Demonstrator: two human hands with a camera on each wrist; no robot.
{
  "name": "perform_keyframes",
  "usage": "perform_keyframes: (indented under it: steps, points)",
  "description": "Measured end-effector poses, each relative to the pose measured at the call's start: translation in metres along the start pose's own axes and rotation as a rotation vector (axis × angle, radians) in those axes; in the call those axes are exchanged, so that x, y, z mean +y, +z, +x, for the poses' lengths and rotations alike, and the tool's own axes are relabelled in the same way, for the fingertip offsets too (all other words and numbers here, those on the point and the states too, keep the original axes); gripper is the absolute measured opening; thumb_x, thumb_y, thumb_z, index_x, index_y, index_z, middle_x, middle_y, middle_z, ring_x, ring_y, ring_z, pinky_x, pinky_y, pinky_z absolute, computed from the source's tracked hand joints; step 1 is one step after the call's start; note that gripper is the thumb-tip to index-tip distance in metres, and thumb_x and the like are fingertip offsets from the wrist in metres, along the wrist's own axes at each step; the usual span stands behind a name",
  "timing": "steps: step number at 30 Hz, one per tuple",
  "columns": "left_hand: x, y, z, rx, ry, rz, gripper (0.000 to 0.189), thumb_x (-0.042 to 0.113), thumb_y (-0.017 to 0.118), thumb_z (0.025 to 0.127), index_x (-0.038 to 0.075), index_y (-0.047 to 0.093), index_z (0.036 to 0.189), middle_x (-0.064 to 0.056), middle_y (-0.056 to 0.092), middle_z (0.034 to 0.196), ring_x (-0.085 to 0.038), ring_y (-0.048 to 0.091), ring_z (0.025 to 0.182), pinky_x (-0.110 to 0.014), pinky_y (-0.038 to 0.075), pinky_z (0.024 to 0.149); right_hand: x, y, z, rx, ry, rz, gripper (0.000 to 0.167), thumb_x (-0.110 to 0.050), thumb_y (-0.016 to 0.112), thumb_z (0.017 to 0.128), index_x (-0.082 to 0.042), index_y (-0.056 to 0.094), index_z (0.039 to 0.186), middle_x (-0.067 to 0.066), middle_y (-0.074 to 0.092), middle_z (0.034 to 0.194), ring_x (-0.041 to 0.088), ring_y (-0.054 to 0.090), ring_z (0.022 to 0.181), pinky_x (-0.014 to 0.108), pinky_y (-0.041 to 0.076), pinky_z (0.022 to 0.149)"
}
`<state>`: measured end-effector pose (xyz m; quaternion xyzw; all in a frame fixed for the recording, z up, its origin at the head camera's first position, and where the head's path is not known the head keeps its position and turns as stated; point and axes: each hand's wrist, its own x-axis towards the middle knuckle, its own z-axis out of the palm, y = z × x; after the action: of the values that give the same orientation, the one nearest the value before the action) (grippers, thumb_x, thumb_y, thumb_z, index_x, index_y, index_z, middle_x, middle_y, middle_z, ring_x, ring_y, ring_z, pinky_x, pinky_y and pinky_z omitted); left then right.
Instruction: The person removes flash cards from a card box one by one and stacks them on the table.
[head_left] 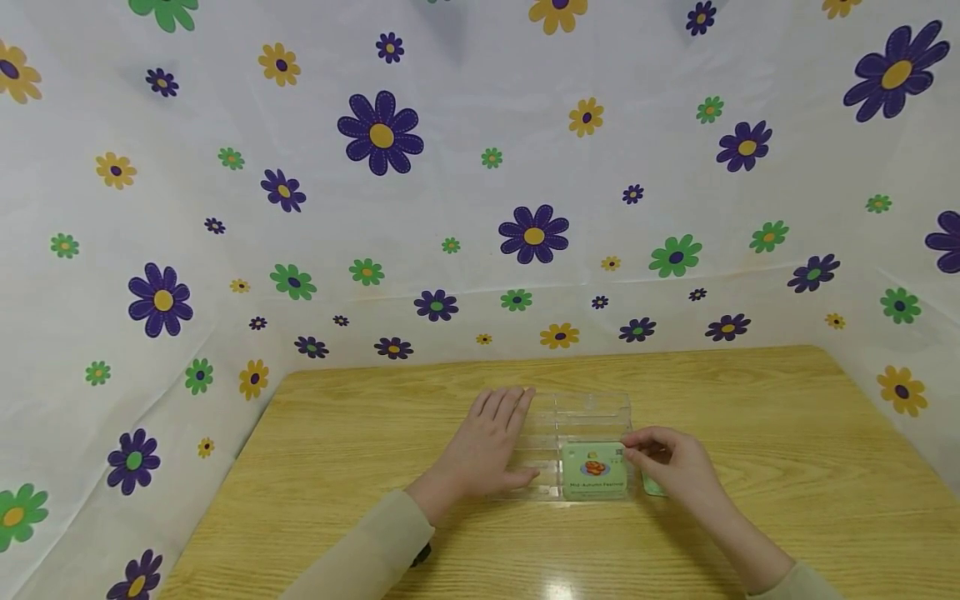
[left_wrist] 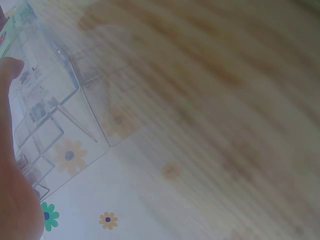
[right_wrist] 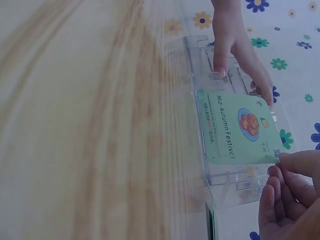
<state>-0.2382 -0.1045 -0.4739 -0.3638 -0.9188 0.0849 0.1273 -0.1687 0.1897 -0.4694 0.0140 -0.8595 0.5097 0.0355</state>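
Observation:
A clear plastic tiered holder [head_left: 540, 492] stands on the table, divided into compartments. A light green card [head_left: 592, 471] printed "Mid-Autumn Festival" with a picture of food on a plate stands in its front right compartment. My right hand [head_left: 678, 467] pinches that card's upper right corner between thumb and fingers, shown closely in the right wrist view. My left hand [head_left: 491, 446] rests on the left side of the holder, its fingers extended toward the back and its thumb near the front. Part of another green card [head_left: 652, 486] shows beside the holder, mostly hidden behind my right hand.
The wood-grain table [head_left: 360, 433] extends around the holder. A white cloth [head_left: 465, 192] printed with purple, green and yellow flowers hangs behind and at both sides. A dark object [head_left: 422, 556] shows under the left sleeve.

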Motion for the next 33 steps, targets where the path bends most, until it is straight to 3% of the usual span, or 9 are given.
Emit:
perform_keyframes:
  steps: [33]
  points:
    - [-0.0002,0.0,-0.0005,0.035,0.012,-0.006,0.113,0.075,0.061,0.091,0.003,0.02,0.167,-0.012,0.04,0.163,-0.029,0.041,0.148,-0.048,0.033,0.127,-0.0023,0.0009,-0.0008,0.017,0.001,-0.007,0.009,-0.006,0.079,0.094,-0.001,0.08,0.101,0.013,0.079,0.102,0.0,0.06,0.079,0.018,0.053,0.072]
